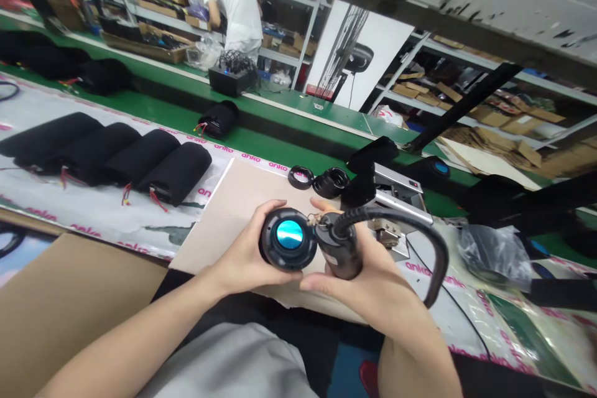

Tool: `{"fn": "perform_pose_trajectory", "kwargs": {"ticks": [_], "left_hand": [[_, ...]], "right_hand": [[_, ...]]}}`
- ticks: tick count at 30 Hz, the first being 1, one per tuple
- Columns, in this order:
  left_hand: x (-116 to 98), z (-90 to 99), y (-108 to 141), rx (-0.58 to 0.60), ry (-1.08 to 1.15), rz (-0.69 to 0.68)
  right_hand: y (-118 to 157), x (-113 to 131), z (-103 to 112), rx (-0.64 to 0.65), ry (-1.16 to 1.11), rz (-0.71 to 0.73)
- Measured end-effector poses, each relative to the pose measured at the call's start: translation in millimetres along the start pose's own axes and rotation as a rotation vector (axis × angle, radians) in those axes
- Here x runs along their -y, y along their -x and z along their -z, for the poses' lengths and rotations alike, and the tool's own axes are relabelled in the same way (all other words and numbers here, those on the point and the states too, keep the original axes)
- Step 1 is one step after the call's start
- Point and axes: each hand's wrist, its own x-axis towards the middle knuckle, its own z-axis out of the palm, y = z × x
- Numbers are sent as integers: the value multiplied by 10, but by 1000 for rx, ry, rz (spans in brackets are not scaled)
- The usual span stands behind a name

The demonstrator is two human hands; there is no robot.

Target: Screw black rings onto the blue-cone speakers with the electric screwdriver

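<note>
My left hand (247,255) is wrapped round a black round housing (290,258) with a shiny blue disc in its face, held over a beige board. Close beside it, my right hand (368,261) grips a black corded electric screwdriver (339,249), its cable end tilted toward me. A thick black cable (431,242) loops from it to the right. The screwdriver's tip is hidden. Past my hands, a black ring (301,177) and a second black round part (331,182) lie at the board's far edge.
Several black fabric-covered cylinders (175,173) with red wires lie at left. A metal fixture (398,193) stands right of my hands, near a clear plastic bag (497,255). Beyond the green bench (298,137), a person in white (233,3) bends near shelves.
</note>
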Motion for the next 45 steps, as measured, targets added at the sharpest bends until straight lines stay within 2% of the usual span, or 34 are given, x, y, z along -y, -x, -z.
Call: {"fn": "perform_pose_trajectory", "kwargs": {"ticks": [5,9,12,17,20,24,28,33,40,45], "left_hand": [[-3,-11,7,22,43,-31],[-29,-37,17,-6,-42,-53],[-49,-74,38,-27,-58,-42],[-13,-98,78,-46,-57,-54],[12,-83,83,-50,-53,-23],[34,-64,76,-46,-64,-11],[46,-61,74,-23,-21,-37],[34,-68,74,-27,-27,-43],[-42,-95,71,-66,-26,49],[-19,-78,81,-51,-17,29]], "right_hand": [[8,-166,-162,-12,-119,41],[17,-177,-240,-169,-197,8],[31,-120,-268,-263,-136,-49],[55,-43,-274,-187,-33,-163],[51,-89,-260,-205,-90,-125],[28,-161,-251,-145,-135,-46],[21,-113,-269,-175,-97,-68],[13,-12,-295,-66,-46,-110],[13,-147,-207,-127,-215,-7],[29,-126,-242,-136,-289,-46]]}}
